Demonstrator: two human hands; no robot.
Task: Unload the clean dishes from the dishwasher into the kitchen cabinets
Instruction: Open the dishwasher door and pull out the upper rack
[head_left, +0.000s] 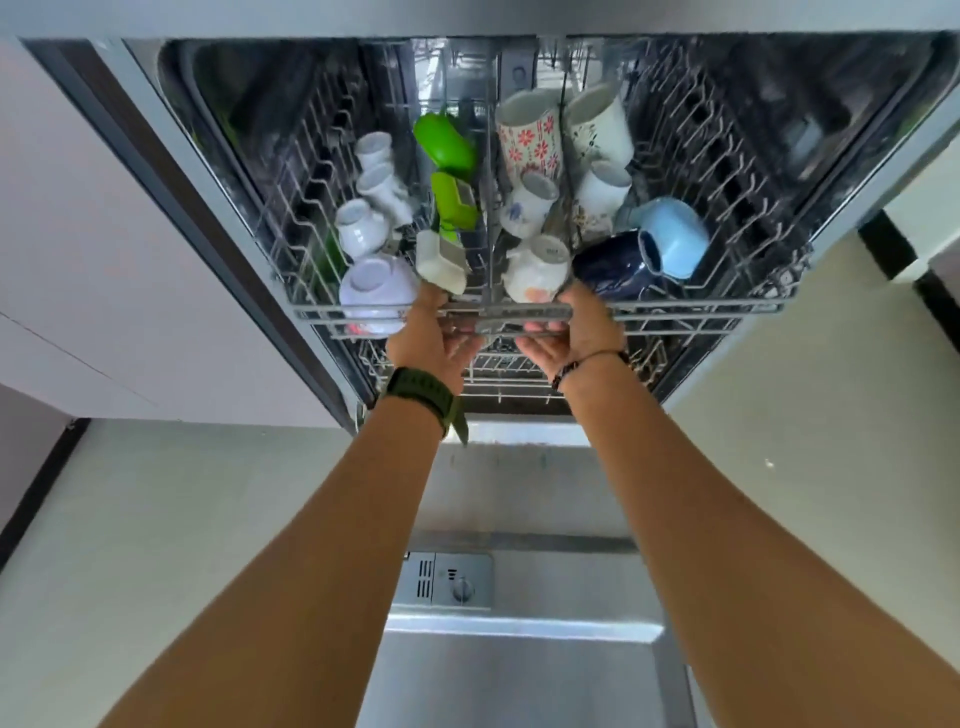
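The dishwasher's upper rack (696, 306) is partly out and holds several cups upside down. Among them are small white cups (375, 150), a red-flowered mug (530, 137), a light blue mug (675, 236), a dark blue mug (615, 267), a pale bowl (376, 293) and green items (445, 143). My left hand (434, 340) and my right hand (576, 332) both grip the rack's front handle bar (511, 313), fingers curled under it. Beneath them a lower rack (498, 376) shows.
The open dishwasher door (519, 670) lies flat below my arms, with its detergent compartment (449, 582) facing up. A pale cabinet front (104, 260) stands at the left and light floor spreads on both sides.
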